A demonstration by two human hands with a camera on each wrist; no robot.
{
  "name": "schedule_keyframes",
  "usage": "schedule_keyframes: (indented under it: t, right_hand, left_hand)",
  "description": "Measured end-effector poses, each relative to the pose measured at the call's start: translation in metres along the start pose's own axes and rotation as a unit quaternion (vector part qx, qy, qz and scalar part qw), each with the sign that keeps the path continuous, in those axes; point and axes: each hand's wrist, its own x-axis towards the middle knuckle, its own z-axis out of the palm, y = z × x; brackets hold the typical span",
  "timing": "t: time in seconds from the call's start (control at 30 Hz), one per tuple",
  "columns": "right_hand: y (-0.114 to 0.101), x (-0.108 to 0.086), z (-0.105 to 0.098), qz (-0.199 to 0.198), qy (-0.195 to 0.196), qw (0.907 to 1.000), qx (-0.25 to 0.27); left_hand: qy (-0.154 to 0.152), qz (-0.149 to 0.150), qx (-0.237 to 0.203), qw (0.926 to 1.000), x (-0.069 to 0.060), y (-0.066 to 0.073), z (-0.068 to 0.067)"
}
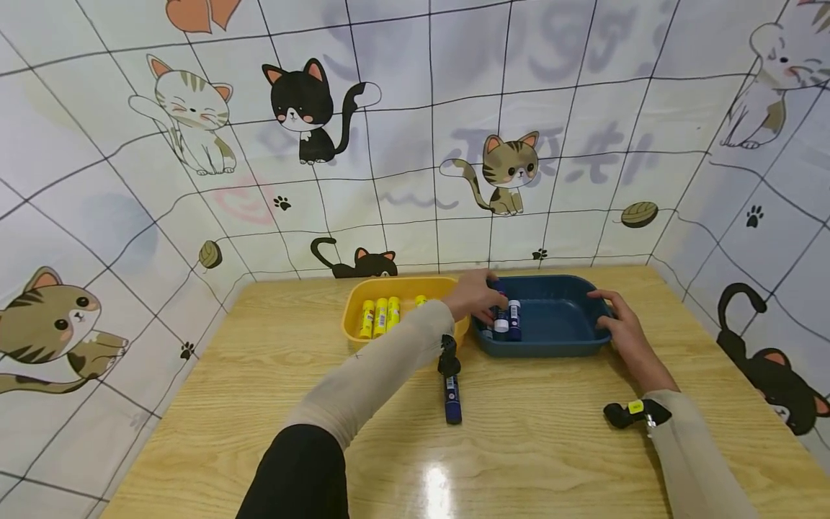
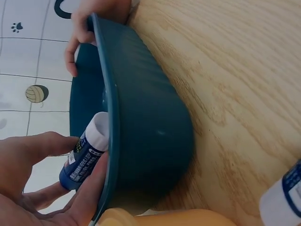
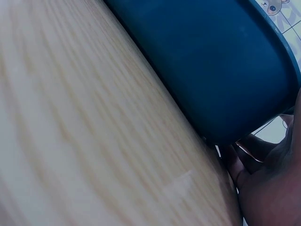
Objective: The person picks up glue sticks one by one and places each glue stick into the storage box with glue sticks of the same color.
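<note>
My left hand (image 1: 472, 294) pinches a dark blue glue stick with a white end (image 2: 84, 153) between thumb and fingers, at the left side of the blue basin (image 1: 560, 313). Beside it in the basin stands or lies another blue glue stick (image 1: 514, 321); part of a further one shows near the left wall, mostly hidden by the hand. My right hand (image 1: 625, 328) grips the basin's right end, with fingers over the rim. In the right wrist view, some of its fingers (image 3: 233, 165) are by the basin's lower corner.
A yellow basin (image 1: 350, 321) with several yellow glue sticks (image 1: 381, 314) adjoins the blue one on the left, partly behind my left forearm. One blue glue stick (image 1: 452, 401) lies on the wooden table (image 1: 519, 440) in front. A cat-patterned wall covering (image 1: 402, 173) stands behind.
</note>
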Motion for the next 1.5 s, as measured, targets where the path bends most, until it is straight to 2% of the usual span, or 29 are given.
schedule_keyframes:
  t: [0.07,0.1,0.17,0.3,0.37,0.43,0.67,0.8,1.13,1.33,1.4,1.5]
  right_hand:
    - [0.000,0.000,-0.001,-0.005,0.001,1.0000,0.004]
    - [0.001,0.000,-0.002,-0.010,0.001,0.9999,0.007]
    - [0.001,-0.001,-0.002,-0.014,0.000,0.9998,0.015]
    - [0.002,-0.003,-0.001,-0.012,-0.002,0.9996,0.024]
    - [0.002,-0.004,0.000,-0.009,-0.002,0.9998,0.020]
    - [0.002,-0.005,0.001,-0.004,-0.002,0.9999,0.014]
    - [0.000,-0.004,0.002,0.002,-0.001,1.0000,0.000]
    - [0.000,-0.003,0.002,0.005,-0.002,1.0000,0.007]
    - [0.000,-0.003,0.003,-0.001,0.000,1.0000,-0.002]
    - [0.000,-0.003,0.002,-0.002,0.004,1.0000,-0.003]
    - [0.000,-0.003,0.001,-0.003,0.003,1.0000,0.001]
    - [-0.001,-0.003,0.001,-0.002,0.001,1.0000,0.005]
  left_hand:
    - [0.006,0.004,0.031,0.9995,0.004,0.001,0.003]
    - [0.012,0.007,0.065,0.9978,0.006,0.002,0.005]
    - [0.024,0.009,0.130,0.9912,0.012,0.003,0.010]
    - [0.037,-0.015,0.223,0.9741,0.022,0.002,0.019]
    - [0.034,-0.031,0.237,0.9705,0.026,0.001,0.024]
    - [0.037,-0.037,0.262,0.9638,0.028,0.002,0.027]
    - [0.042,-0.040,0.362,0.9303,0.027,0.007,0.036]
    - [0.034,-0.039,0.382,0.9226,0.026,0.009,0.038]
    - [0.032,-0.044,0.372,0.9267,0.036,-0.002,0.041]
    - [0.042,-0.025,0.366,0.9295,0.037,-0.005,0.040]
    - [0.038,-0.018,0.354,0.9344,0.037,-0.004,0.037]
    - [0.035,-0.010,0.312,0.9495,0.037,-0.005,0.031]
